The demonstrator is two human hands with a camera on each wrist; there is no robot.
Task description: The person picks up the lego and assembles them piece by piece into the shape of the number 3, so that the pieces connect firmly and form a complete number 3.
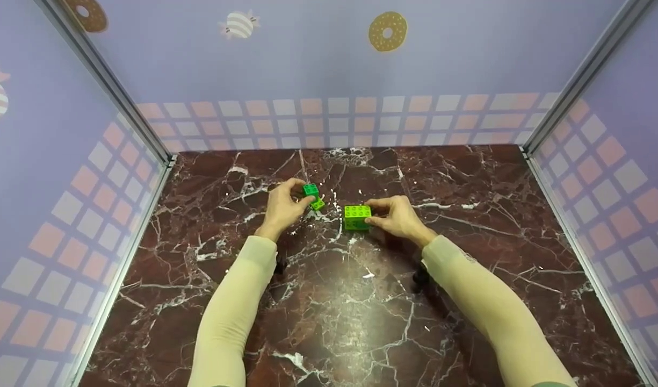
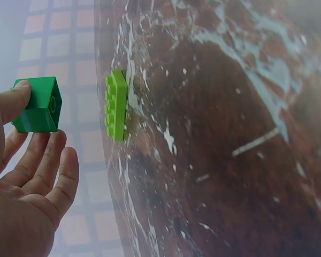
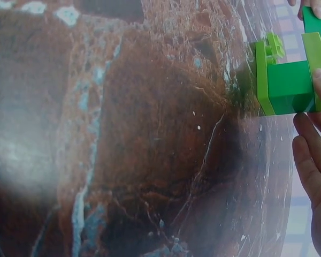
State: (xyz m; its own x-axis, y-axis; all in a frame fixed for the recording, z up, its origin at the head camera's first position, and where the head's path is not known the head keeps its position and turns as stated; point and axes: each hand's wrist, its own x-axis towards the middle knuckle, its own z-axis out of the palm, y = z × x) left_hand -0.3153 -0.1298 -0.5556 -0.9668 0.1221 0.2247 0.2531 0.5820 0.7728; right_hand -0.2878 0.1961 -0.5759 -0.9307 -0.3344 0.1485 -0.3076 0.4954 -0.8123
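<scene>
Head: left hand (image 1: 284, 208) pinches a green cube block (image 1: 310, 190); loose lime brick (image 1: 318, 205) lies just right of its fingers (image 1: 294, 183) on veined counter (image 1: 329, 312), farther from right hand (image 1: 397, 216), which grips a lime-and-green stack (image 1: 357, 218), long axis left-right. Left wrist: cube hollow beneath; brick flat, studded. Right wrist: stack smooth plastic, green between lime.

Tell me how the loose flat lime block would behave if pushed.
The loose flat lime block is likely stiff, judging by its crisp shape. Lying low with knobs up, it seems unlikely to roll or tip. It may slide easily, as the table looks glossy.
</scene>
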